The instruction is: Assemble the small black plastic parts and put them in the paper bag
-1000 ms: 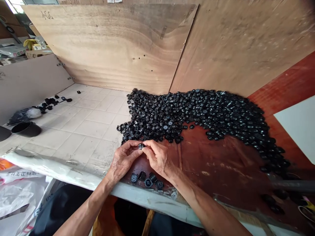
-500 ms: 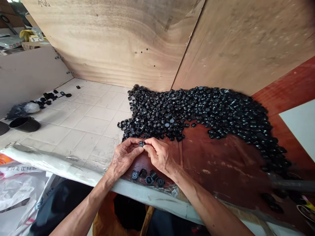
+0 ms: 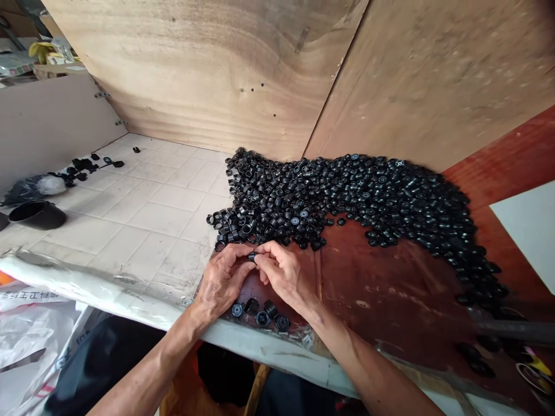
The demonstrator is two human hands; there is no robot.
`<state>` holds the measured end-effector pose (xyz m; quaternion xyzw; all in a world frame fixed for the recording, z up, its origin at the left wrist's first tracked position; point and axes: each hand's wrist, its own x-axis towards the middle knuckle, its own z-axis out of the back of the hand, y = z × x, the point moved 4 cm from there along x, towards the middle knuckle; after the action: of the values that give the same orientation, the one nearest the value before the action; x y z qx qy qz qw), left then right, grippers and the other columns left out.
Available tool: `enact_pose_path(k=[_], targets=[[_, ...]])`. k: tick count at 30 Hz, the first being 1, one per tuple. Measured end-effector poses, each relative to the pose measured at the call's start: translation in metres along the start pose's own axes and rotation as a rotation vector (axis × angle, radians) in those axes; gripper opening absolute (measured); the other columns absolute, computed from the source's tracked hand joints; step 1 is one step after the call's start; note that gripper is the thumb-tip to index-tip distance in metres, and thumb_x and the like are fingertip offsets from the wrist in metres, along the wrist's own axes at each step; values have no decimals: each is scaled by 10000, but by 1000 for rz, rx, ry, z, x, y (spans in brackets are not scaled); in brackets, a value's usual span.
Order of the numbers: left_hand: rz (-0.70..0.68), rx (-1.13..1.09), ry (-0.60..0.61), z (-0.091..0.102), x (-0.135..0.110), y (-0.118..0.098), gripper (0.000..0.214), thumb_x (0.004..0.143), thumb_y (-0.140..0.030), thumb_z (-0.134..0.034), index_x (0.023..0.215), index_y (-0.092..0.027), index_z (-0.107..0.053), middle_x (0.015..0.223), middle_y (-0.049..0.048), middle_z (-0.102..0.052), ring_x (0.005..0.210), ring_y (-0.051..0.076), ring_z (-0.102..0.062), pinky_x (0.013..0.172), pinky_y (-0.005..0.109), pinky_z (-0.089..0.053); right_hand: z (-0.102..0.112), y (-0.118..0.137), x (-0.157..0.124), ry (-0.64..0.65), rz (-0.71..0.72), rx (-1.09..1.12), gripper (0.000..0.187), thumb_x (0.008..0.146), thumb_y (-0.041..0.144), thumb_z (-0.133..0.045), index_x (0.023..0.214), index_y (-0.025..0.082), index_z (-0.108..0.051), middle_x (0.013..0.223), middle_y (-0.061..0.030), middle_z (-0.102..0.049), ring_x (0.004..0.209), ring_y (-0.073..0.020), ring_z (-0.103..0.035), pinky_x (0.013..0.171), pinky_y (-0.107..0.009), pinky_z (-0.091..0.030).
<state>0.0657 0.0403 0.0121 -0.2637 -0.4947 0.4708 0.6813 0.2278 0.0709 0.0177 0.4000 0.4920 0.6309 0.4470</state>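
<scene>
Between the fingertips of my left hand (image 3: 223, 277) and my right hand (image 3: 280, 268) is a small black plastic cap (image 3: 252, 256). Both hands pinch it, and the fingers cover most of it. Just beyond them spreads a large heap of similar black caps (image 3: 347, 190). Nearer to me, below the hands, several loose caps (image 3: 262, 318) lie by the table's front edge, some showing a round, lighter inner face.
A black cup (image 3: 38, 215) stands on the tiled surface (image 3: 160, 222) at left, with a clear plastic bag (image 3: 52, 185) and scattered black parts behind it. Wooden boards (image 3: 208, 69) wall off the back. Scissors (image 3: 535, 370) lie at the far right.
The cap between my fingers has turned slightly, and the right fingers have shifted over it. The view has moved a little. The heap and the loose caps look the same.
</scene>
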Motion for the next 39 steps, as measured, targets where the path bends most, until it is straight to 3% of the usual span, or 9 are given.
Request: enact_pose_path(k=[3, 6, 11, 13, 17, 20, 26, 34, 39], targets=[[-187, 148, -14, 0, -1, -6, 214, 1025, -122, -608, 1211, -217, -656, 1180, 68, -744, 1120, 181, -720, 1008, 330, -589, -5, -10, -1, 41, -206, 213, 224, 898, 422, -634, 868, 199, -622, 553, 45, -580, 477, -133, -534, 510, -246, -442], [-215, 160, 41, -1, -2, -12, 205, 1018, -126, -594, 1197, -208, -651, 1152, 76, -741, 1109, 194, -717, 989, 339, -581, -1, -13, -1, 107, -269, 252, 312, 882, 489, -672, 816, 188, -625, 562, 34, -593, 458, -121, -517, 497, -245, -435], [155, 62, 428, -6, -10, -16, 110, 937, -204, -653, 1036, -207, -701, 805, -12, -707, 668, 145, -657, 627, 250, -506, 21, -14, 6, 65, -187, -127, 411, 936, 489, -634, 655, 199, -561, 573, 29, -548, 470, -112, -463, 473, -252, -324], [263, 73, 474, -1, -16, -18, 106, 940, -303, -686, 962, -205, -720, 749, -21, -680, 636, 141, -621, 600, 248, -467, 25, -14, 8, 26, -68, -300, 382, 935, 402, -657, 635, 197, -538, 590, 30, -539, 539, -122, -491, 525, -254, -328], [351, 184, 152, 27, -23, -9, 331, 954, -485, -668, 791, -198, -661, 676, -16, -631, 608, 146, -566, 597, 265, -455, 15, -18, 7, 25, 144, -404, 26, 907, 177, -685, 919, 191, -665, 754, 21, -619, 662, -147, -583, 640, -258, -437], [351, 266, -76, 43, -24, 1, 282, 924, -460, -688, 820, -203, -639, 685, -17, -629, 598, 153, -574, 609, 281, -495, 2, -20, 4, 57, 342, -521, 338, 886, 80, -713, 1201, 196, -683, 1024, -43, -640, 802, -172, -636, 751, -289, -513], [176, 451, 39, 18, -4, 20, 342, 910, -225, -713, 1252, -225, -691, 1023, 51, -699, 756, 183, -688, 745, 327, -590, -2, -27, 6, 76, 401, -643, 164, 939, 52, -706, 1038, 181, -689, 1101, -74, -615, 855, -192, -665, 751, -302, -537], [41, 472, 16, 8, 0, 32, 100, 946, -166, -615, 937, -206, -706, 1093, 79, -717, 922, 222, -719, 831, 348, -586, 3, -25, 7, 6, 313, -441, 156, 898, 104, -745, 981, 209, -665, 920, -17, -707, 770, -181, -665, 714, -283, -501], [279, 71, -22, 15, 5, 33, 82, 882, -269, -682, 844, -197, -682, 971, 53, -739, 789, 181, -690, 739, 313, -564, 4, -19, 9, 5, 216, -222, 120, 868, 170, -697, 978, 211, -718, 896, -13, -720, 743, -168, -656, 683, -268, -500]])
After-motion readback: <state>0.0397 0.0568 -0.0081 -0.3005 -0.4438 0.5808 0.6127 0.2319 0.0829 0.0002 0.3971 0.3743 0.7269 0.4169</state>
